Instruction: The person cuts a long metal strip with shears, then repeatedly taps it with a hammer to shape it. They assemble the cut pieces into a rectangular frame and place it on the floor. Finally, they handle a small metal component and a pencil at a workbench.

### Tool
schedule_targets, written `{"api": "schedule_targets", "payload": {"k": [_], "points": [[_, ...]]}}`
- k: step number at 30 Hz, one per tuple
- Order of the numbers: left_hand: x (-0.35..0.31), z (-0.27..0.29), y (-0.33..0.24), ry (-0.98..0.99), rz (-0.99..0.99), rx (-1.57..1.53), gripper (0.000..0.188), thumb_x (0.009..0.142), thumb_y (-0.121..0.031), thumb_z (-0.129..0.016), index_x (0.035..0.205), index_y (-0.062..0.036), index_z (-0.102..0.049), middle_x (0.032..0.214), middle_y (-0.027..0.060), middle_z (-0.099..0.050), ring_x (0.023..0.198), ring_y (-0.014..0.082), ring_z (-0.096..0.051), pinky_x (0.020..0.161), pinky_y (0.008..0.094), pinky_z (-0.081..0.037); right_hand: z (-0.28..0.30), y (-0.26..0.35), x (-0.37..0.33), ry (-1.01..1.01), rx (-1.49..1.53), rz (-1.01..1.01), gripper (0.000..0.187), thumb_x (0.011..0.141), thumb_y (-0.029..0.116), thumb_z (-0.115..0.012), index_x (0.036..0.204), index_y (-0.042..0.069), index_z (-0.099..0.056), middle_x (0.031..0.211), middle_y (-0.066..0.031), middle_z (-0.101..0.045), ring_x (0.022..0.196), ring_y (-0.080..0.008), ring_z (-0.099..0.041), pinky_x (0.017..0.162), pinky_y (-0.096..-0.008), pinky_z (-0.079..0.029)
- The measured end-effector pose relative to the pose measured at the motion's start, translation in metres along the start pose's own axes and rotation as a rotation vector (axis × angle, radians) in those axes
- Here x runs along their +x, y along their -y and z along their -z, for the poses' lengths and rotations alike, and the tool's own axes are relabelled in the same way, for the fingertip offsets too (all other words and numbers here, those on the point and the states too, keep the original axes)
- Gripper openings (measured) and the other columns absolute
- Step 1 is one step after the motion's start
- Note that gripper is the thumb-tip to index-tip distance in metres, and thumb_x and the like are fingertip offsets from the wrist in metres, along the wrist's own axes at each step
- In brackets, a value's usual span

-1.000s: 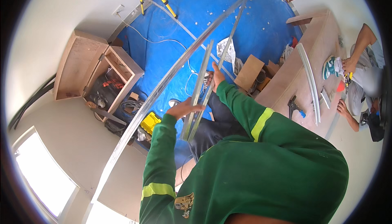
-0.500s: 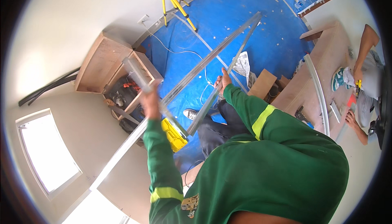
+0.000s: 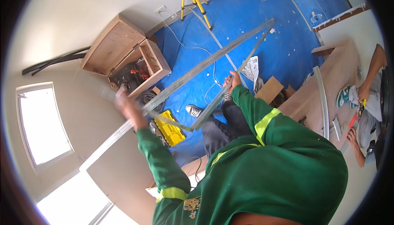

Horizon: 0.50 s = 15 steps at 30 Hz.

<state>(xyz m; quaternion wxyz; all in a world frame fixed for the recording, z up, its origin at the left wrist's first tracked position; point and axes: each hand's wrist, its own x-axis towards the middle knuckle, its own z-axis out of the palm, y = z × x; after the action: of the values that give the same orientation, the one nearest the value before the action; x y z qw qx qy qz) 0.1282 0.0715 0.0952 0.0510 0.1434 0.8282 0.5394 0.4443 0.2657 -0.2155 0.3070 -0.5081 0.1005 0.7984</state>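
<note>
My right hand (image 3: 233, 80) is closed round a thin grey metal channel (image 3: 213, 104), which slants from the far right down to a sharp bend near my knee. From that bend a shorter leg (image 3: 170, 121) runs up-left to my left hand (image 3: 129, 108), which is smeared by motion but appears wrapped round it. Beyond that hand the leg's end is only a faint blur. A second, longer metal channel (image 3: 197, 69) crosses the view from lower left to upper right, passing behind my left hand. Whether the two channels touch at the far end, I cannot tell.
Blue sheeting (image 3: 180, 61) covers the floor. An open wooden box (image 3: 150, 79) with tools stands left, near a yellow case (image 3: 170, 128). A yellow-legged tripod (image 3: 197, 1) is at the back wall. On the right, a co-worker's hand (image 3: 363, 91) holds a yellow-handled tool beside a wooden bench (image 3: 301, 106).
My left hand has swung outward to the left, carrying the short leg and widening the bend. My right hand keeps its hold. The whole view has shifted slightly.
</note>
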Motion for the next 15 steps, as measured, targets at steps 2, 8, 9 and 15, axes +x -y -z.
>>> {"api": "schedule_targets", "payload": {"k": [2, 8, 9, 15], "points": [[0.016, -0.088, 0.002, 0.347, 0.149, 0.162, 0.056, 0.103, -0.044, -0.057, 0.145, -0.0066, -0.056, 0.091, 0.0051, -0.059, 0.065, 0.0163, -0.048, 0.057, 0.0379, -0.043, 0.005, 0.002, -0.011, -0.011, 0.025, -0.031, 0.041, 0.086, 0.044, -0.075, 0.082, 0.015, -0.047, 0.063, 0.0011, -0.041, 0.054, -0.0179, -0.043, 0.054, -0.0349, -0.041], [-0.139, -0.283, 0.066, 1.341, -0.064, 0.647, 0.102, 0.085, -0.067, -0.075, 0.147, 0.0081, -0.044, 0.132, 0.0346, -0.064, 0.124, 0.0453, -0.065, 0.105, 0.0519, -0.050, -0.017, 0.010, -0.038, 0.035, 0.017, 0.001, 0.059, 0.089, 0.067, -0.073, 0.086, 0.013, -0.050, 0.063, 0.0026, -0.043, 0.054, -0.0170, -0.045, 0.054, -0.0344, -0.042], [-0.165, -0.287, 0.081, 1.314, -0.085, 0.783, 0.113, 0.079, -0.071, -0.078, 0.147, 0.0121, -0.042, 0.132, 0.0376, -0.063, 0.128, 0.0487, -0.061, 0.108, 0.0511, -0.048, -0.019, 0.014, -0.039, 0.036, 0.078, -0.014, 0.060, 0.089, 0.069, -0.072, 0.087, 0.013, -0.049, 0.063, 0.0020, -0.043, 0.054, -0.0177, -0.046, 0.055, -0.0359, -0.043], [-0.089, -0.237, 0.075, 0.944, -0.234, 0.443, 0.081, 0.088, -0.045, -0.081, 0.147, -0.0005, -0.049, 0.116, 0.0299, -0.070, 0.110, 0.0480, -0.068, 0.091, 0.0537, -0.055, -0.002, 0.013, -0.034, -0.007, -0.007, -0.034, 0.057, 0.094, 0.066, -0.068, 0.087, 0.013, -0.049, 0.068, -0.0021, -0.048, 0.060, -0.0204, -0.053, 0.057, -0.0442, -0.047]]}}
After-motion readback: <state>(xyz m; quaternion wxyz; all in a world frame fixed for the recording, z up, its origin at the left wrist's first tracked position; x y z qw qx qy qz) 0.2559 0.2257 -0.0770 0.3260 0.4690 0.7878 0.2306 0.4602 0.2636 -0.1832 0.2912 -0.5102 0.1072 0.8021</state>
